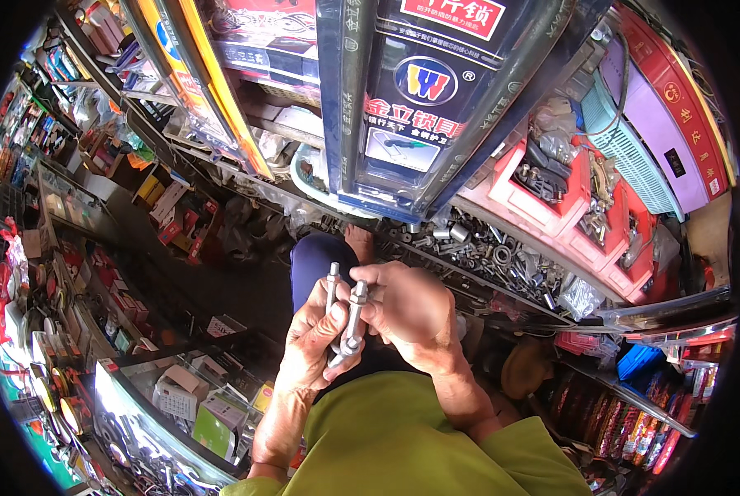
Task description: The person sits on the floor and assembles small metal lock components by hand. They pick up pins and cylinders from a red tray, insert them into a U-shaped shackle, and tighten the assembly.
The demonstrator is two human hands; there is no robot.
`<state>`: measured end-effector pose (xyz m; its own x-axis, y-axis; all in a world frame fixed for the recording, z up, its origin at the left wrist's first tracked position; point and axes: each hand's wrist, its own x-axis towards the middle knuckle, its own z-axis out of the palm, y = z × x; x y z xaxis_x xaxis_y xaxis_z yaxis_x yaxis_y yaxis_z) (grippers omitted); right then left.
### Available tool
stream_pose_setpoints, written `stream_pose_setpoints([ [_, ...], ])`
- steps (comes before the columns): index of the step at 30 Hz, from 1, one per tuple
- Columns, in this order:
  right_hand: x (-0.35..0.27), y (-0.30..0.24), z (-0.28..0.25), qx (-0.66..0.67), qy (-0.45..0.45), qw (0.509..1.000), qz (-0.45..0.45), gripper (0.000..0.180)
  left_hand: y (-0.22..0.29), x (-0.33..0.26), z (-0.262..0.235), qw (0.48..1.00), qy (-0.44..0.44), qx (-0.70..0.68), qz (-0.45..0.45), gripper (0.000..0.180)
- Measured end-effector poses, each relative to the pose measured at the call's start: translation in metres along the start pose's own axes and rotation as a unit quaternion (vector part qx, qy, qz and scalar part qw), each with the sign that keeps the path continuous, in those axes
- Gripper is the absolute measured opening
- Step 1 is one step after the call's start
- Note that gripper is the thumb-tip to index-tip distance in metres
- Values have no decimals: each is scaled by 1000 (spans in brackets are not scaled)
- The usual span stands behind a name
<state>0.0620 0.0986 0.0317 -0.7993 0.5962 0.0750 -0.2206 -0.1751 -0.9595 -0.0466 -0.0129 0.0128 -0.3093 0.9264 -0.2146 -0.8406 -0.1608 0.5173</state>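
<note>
My left hand [312,339] grips the lower ends of two long grey metal bolts [342,314] that stand upright side by side. My right hand [407,307] pinches the nut at the top of the right-hand bolt [358,292] with its fingertips. The left-hand bolt's head [333,270] sticks up free above my left thumb. Both hands are in front of my chest, above my green shirt [403,438] and my blue-trousered knee [314,252].
A tray of loose nuts, bolts and washers [494,252] lies just beyond my right hand. Red bins of metal parts [564,186] sit further right. A blue display stand [411,99] towers ahead. A glass counter with small boxes [184,397] is at lower left.
</note>
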Motion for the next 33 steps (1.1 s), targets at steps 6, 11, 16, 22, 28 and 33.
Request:
stream_pose_setpoints([
  [6,0,11,-4,76,80,994,9,32,2,1,-5,997,-7,-72,-15,23],
  [11,-1,6,2,47,52,997,-9,31,1,-1,1,998,-25,41,42,22],
  [16,-4,9,2,57,71,996,14,31,2,-3,5,998,-19,37,41,22],
  [22,-10,6,3,23,79,996,-40,26,-8,2,0,989,10,119,84,21],
  [28,-6,-3,-2,58,50,997,9,17,-11,5,6,969,41,210,123,20],
  [33,-7,-13,-5,-2,34,999,35,17,-4,0,5,960,80,264,48,14],
])
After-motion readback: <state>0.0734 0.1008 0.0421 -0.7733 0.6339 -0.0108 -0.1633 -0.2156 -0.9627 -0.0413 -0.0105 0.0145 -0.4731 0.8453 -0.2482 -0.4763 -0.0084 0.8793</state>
